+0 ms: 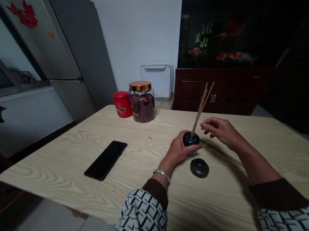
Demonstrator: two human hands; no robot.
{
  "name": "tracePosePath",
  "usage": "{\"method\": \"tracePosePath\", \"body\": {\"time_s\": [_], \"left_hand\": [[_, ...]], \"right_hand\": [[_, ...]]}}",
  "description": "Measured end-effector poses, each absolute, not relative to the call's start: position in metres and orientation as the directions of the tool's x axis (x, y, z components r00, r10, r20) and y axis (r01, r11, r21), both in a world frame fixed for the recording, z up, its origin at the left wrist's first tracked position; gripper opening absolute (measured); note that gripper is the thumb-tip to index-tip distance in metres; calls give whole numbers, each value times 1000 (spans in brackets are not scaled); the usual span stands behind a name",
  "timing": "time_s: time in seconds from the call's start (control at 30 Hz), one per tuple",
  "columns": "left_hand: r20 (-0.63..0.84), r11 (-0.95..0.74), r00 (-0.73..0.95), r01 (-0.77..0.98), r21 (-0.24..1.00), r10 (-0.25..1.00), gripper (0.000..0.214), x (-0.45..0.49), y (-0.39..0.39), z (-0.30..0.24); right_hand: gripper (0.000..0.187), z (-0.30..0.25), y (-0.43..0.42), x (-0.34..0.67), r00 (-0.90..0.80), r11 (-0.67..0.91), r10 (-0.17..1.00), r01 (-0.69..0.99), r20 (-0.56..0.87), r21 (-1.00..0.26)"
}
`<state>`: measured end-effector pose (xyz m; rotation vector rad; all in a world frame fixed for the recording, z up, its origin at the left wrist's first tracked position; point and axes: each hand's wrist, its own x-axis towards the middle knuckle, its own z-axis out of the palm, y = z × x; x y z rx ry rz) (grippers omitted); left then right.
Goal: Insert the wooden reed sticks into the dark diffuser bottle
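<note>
A small dark, round diffuser bottle (191,139) sits in my left hand (179,148), the fingers and thumb wrapped around its sides. Several thin reed sticks (200,109) stand out of its neck, leaning to the right. To the right of the bottle is my right hand (220,130), its fingers loosely curled and slightly apart, with nothing visible in them. Below it, more thin sticks (223,153) lie on the table, partly behind my right forearm. A dark brown round lid (199,167) with a hole in its top rests just in front of the bottle.
On the wooden table (69,152) lies a black phone (106,160) to the left. Toward the far edge stand a red canister (122,105) and a clear jar (142,105) of dried flowers with a copper-coloured lid. Beyond are a fridge (84,44) and a fish tank (226,34).
</note>
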<state>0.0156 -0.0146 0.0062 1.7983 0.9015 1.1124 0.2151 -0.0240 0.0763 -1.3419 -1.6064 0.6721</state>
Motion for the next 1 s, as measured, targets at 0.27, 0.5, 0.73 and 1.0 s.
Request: {"method": "tracePosePath", "body": {"time_s": [0.27, 0.5, 0.73, 1.0], "left_hand": [[316, -383, 348, 143, 913, 883, 70, 17, -14, 5], [313, -384, 360, 143, 912, 879, 68, 18, -14, 5], [319, -391, 354, 156, 907, 879, 69, 18, -13, 4], [323, -385, 345, 128, 914, 881, 69, 18, -14, 4]], "right_hand": [[11, 47, -20, 269, -10, -12, 992, 984, -122, -179], [6, 41, -20, 264, -7, -34, 983, 976, -185, -216], [8, 40, -20, 262, -22, -26, 985, 962, -172, -271], [4, 46, -16, 277, -126, 88, 991, 876, -48, -474]]}}
